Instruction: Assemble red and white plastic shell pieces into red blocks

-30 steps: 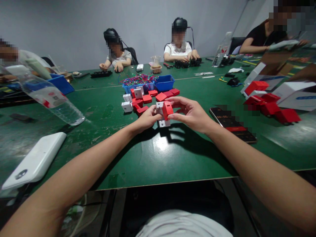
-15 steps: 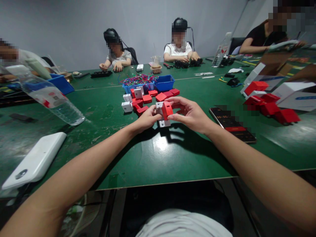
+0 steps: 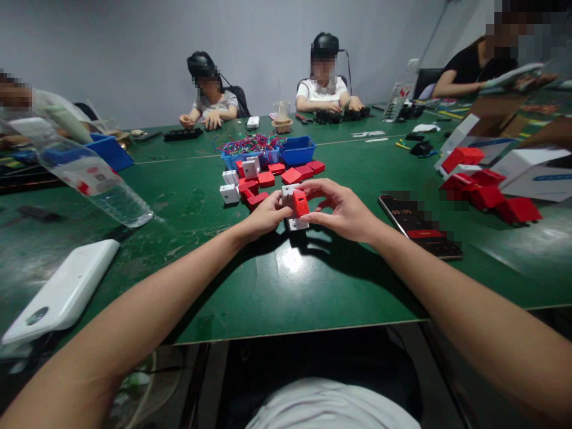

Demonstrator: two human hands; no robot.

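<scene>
My right hand (image 3: 342,208) pinches a small red plastic case with slots (image 3: 301,204) between thumb and fingertips. Opposite it, my left hand (image 3: 269,213) is closed on a white plastic box (image 3: 290,189), its thumb reaching to the red case. Red and white meet between the hands, but whether they are joined I cannot tell. White also shows just below the red case, near the tabletop. Beyond my left hand lies a group of red cases (image 3: 267,179) and white boxes (image 3: 229,193).
Blue bins (image 3: 298,151), one with coloured wires (image 3: 257,144), stand behind the cases. A phone (image 3: 420,226) lies right, near more red pieces (image 3: 487,187) and cartons (image 3: 534,173). Left are a water bottle (image 3: 96,179) and a white device (image 3: 65,292). Several people sit around the green table (image 3: 268,298).
The red case has tilted and moved slightly left against the white box, with my right hand's fingers following it. My left hand stays nearly in place.
</scene>
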